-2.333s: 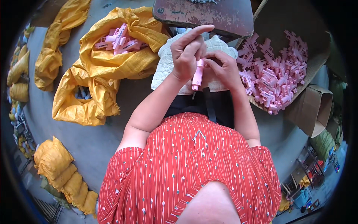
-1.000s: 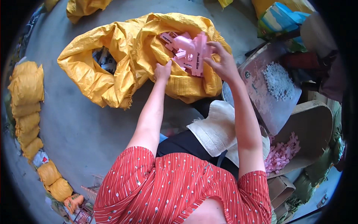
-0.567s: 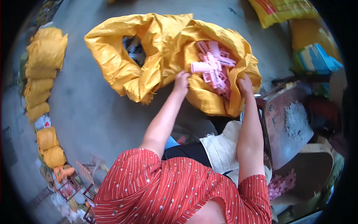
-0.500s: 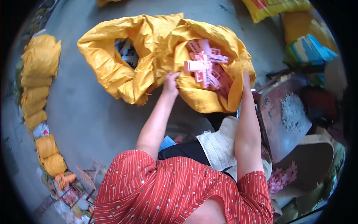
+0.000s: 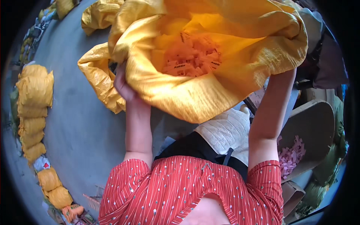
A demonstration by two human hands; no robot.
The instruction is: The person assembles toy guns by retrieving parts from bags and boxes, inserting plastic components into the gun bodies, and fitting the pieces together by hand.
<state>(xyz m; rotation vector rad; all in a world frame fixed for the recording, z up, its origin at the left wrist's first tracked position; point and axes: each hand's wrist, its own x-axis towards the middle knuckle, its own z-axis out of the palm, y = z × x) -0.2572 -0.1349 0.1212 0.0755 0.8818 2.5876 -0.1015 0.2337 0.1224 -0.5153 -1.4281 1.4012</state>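
Note:
A large yellow woven sack point(image 5: 180, 99) is held up in front of me with its wide mouth facing me. Several pink plastic pieces point(image 5: 193, 56) lie at its bottom, tinted orange by the sack. My left hand point(image 5: 123, 82) is closed on the left side of the rim, its fingers partly covered by the folds. On the right, my right hand point(image 5: 287, 73) holds up the other side of the rim. Its fingers are hidden behind the bunched fabric; only the wrist area shows.
A second yellow sack point(image 5: 95, 71) stands on the floor behind, to the left. Packed yellow sacks point(image 5: 35, 90) line the left side. On the right is a brown tub point(image 5: 311, 123) with small pink pieces point(image 5: 290, 157). A white quilted pad point(image 5: 227, 129) lies near my lap.
Both hands have lifted the sack's mouth up toward me and spread it wider. The pink pieces now sit deeper inside. The other sack stays on the floor, partly covered.

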